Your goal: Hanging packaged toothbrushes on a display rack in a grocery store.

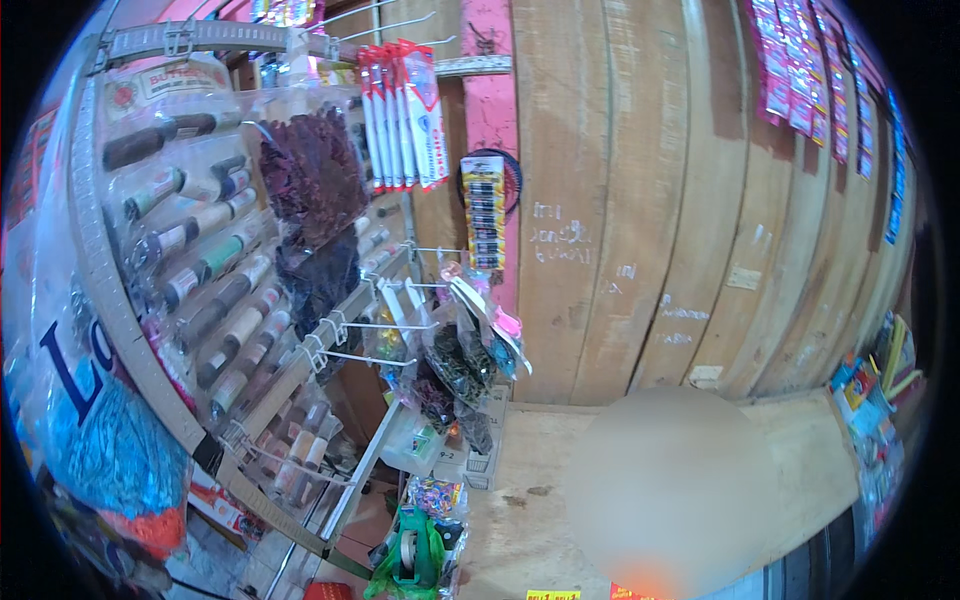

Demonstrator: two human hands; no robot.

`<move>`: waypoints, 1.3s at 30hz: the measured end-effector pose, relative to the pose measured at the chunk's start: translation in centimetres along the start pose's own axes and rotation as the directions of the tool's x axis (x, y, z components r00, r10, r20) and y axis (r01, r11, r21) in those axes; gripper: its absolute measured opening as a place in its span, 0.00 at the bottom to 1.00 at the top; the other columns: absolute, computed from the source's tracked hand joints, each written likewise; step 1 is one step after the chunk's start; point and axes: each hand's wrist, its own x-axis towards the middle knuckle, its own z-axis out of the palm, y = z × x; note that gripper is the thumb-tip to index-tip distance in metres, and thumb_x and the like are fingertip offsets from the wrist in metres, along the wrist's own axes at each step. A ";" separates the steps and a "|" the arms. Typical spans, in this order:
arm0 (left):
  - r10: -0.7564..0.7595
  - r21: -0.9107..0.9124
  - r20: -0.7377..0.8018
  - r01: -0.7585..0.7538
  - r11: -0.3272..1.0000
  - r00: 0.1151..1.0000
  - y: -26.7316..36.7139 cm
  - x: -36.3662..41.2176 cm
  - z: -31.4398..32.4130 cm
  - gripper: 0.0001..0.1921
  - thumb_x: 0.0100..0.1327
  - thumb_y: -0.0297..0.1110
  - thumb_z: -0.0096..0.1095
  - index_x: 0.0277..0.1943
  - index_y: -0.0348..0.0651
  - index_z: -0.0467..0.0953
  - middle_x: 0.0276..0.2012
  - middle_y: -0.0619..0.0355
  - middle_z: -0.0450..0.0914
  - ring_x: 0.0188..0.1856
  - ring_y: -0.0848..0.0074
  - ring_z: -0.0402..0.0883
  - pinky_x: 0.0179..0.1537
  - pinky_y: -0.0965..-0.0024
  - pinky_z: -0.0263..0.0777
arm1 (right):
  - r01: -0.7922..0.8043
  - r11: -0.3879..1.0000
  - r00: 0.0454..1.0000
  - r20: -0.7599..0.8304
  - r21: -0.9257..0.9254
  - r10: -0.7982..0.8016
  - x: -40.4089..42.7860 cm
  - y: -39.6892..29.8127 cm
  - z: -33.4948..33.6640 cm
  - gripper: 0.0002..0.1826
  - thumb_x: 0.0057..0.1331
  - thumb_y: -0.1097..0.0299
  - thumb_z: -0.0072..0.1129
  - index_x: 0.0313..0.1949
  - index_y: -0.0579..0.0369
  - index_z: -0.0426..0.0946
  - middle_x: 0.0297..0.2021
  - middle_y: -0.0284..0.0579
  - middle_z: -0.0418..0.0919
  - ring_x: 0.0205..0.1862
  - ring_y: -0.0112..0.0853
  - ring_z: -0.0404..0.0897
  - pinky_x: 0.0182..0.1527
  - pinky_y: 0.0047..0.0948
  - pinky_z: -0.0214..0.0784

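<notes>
Neither of my hands is in view. Before me stands a metal rack (289,381) with wire hooks, some bare and some carrying goods. Clear bags of thread-like spools (225,300) hang in its frame. In front of them hangs a bag of dark purple bundles (311,172). Red-and-white packets (405,116) hang at the top. A battery card (485,214) hangs near the pink post, above small bags of dark items (457,352). Low down, a green tape dispenser (414,551) holds a roll of tape. A large blurred patch hides part of the wooden surface.
A wooden plank wall (562,300) with chalk-like writing rises behind a plywood surface (525,517). Pink sachet strips (787,75) hang at upper right. A clear bag of blue stringy material (124,442) is at left. A cardboard box (487,450) stands beside the rack; assorted goods (870,397) are at far right.
</notes>
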 end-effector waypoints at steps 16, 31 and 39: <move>-0.099 0.368 0.736 -0.274 0.888 0.669 -19.2 -3.1 2.1 0.19 0.72 0.48 0.56 0.47 0.37 0.81 0.44 0.54 0.83 0.51 0.75 0.79 0.57 0.69 0.69 | -0.541 0.752 0.709 -0.276 0.376 0.648 -16.3 7.3 20.4 0.32 0.64 0.33 0.49 0.41 0.52 0.84 0.39 0.56 0.84 0.46 0.50 0.82 0.49 0.47 0.74; -0.311 0.569 0.813 -0.559 0.603 0.492 -10.8 -0.5 22.7 0.22 0.65 0.57 0.62 0.37 0.43 0.84 0.28 0.52 0.84 0.33 0.68 0.82 0.38 0.64 0.75 | -0.440 0.370 0.281 -0.266 0.818 0.922 -28.8 15.4 30.0 0.32 0.67 0.39 0.48 0.38 0.59 0.84 0.37 0.62 0.83 0.43 0.57 0.82 0.50 0.47 0.74; -0.303 0.376 0.917 -0.818 0.436 0.260 -6.5 0.3 34.8 0.23 0.68 0.56 0.54 0.37 0.43 0.82 0.33 0.45 0.84 0.40 0.55 0.84 0.43 0.57 0.75 | -0.233 0.068 0.061 -0.055 0.970 0.997 -32.9 16.7 36.6 0.29 0.67 0.41 0.48 0.43 0.56 0.84 0.43 0.61 0.83 0.49 0.54 0.81 0.53 0.49 0.72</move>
